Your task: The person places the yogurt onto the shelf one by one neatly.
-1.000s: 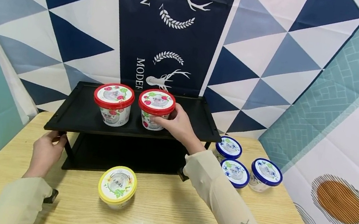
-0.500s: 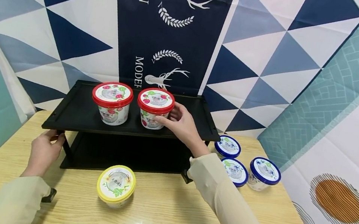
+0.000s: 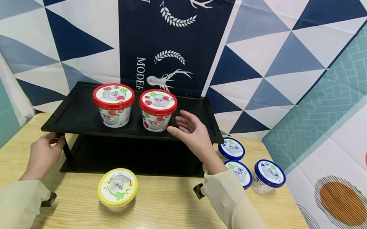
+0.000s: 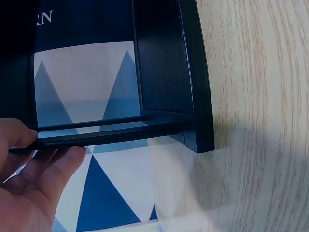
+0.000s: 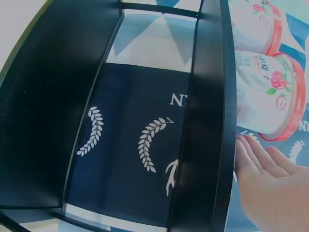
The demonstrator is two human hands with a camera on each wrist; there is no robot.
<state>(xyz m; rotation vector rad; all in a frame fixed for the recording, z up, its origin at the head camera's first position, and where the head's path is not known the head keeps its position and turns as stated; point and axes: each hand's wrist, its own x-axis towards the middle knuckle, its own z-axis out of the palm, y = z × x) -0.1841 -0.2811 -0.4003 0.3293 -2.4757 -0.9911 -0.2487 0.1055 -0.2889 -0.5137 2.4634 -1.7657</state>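
Two red-lidded tubs stand side by side on the top board of a black two-tier rack [image 3: 97,131], the left tub [image 3: 113,104] and the right tub [image 3: 157,110]. Just right of the right tub is my right hand [image 3: 196,135], its fingers loosely bent and holding nothing; a gap shows between them. In the right wrist view the hand [image 5: 275,179] is beside the nearer tub [image 5: 270,96]. My left hand [image 3: 44,152] grips the rack's left front post [image 3: 66,148]; the left wrist view shows thumb and fingers [image 4: 63,169] around that post [image 4: 116,137].
A yellow-lidded tub [image 3: 117,189] stands on the wooden table [image 3: 162,220] in front of the rack. Three blue-lidded tubs [image 3: 231,148] [image 3: 238,173] [image 3: 268,176] stand right of the rack, partly behind my right forearm. Patterned cloth [image 3: 270,64] hangs behind.
My right hand has let go of the right red-lidded tub and moved slightly away to the right. The left hand keeps its grip on the post.
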